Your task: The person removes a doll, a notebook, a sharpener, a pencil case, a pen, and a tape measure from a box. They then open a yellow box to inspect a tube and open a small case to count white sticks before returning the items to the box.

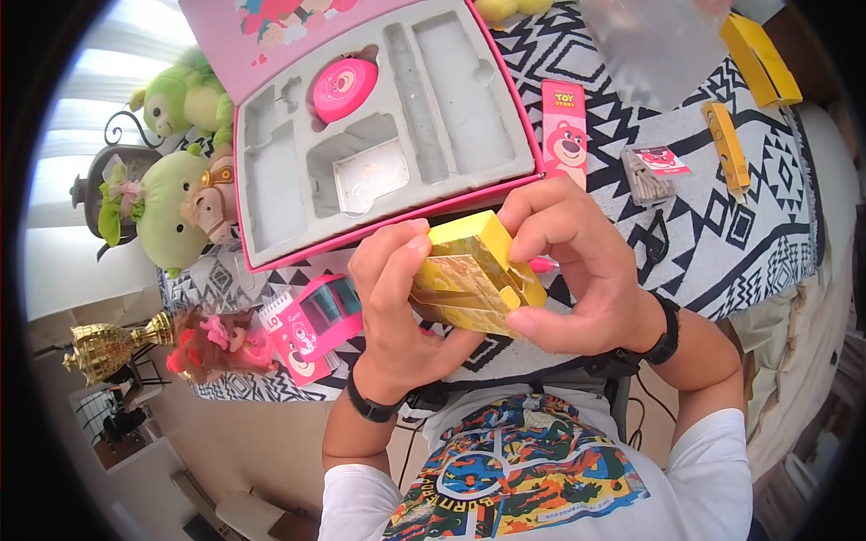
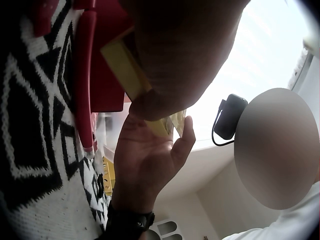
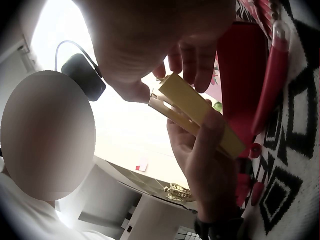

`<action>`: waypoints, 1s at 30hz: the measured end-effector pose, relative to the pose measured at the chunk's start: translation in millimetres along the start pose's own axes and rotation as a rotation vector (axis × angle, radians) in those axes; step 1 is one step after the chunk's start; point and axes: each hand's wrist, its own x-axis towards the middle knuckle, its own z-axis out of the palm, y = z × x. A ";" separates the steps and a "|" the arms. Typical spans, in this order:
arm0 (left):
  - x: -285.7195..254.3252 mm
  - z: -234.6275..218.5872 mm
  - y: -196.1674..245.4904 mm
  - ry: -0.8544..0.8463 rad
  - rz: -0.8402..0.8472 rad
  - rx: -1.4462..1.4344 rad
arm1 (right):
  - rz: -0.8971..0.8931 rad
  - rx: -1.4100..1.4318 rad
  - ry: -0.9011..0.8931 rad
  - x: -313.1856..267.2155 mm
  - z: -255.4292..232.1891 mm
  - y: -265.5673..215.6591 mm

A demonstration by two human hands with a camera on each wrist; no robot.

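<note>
Both hands hold a small yellow cardboard box (image 1: 474, 284) in front of the chest, its patterned side tilted up in the head view. My left hand (image 1: 390, 302) grips one end, fingertips on the top edge and thumb underneath. At the other end my right hand (image 1: 582, 261) pinches a loose flap between thumb and curled fingers. In the right wrist view, a gap runs between the flap and the body of the yellow box (image 3: 192, 107). Seen in the left wrist view, the box (image 2: 125, 65) is partly hidden behind the near hand.
Beyond the hands lies a pink gift box (image 1: 388, 212) with a grey moulded insert and a round pink case (image 1: 345, 88). Plush toys (image 1: 171, 212) stand at left; a pink sharpener-like case (image 1: 329, 311) and notebook (image 1: 289, 329) lie nearer. Yellow cartons (image 1: 762, 59) lie right.
</note>
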 end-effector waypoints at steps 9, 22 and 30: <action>0.4 -0.4 1.5 0.000 -0.002 0.026 | 0.042 0.063 0.009 -2.4 1.8 1.0; 0.8 -2.2 3.4 -0.006 0.006 0.064 | 0.050 0.096 0.007 -2.4 1.9 3.7; 2.2 -3.1 4.3 -0.014 0.019 0.089 | 0.056 0.105 0.002 -2.1 1.1 2.9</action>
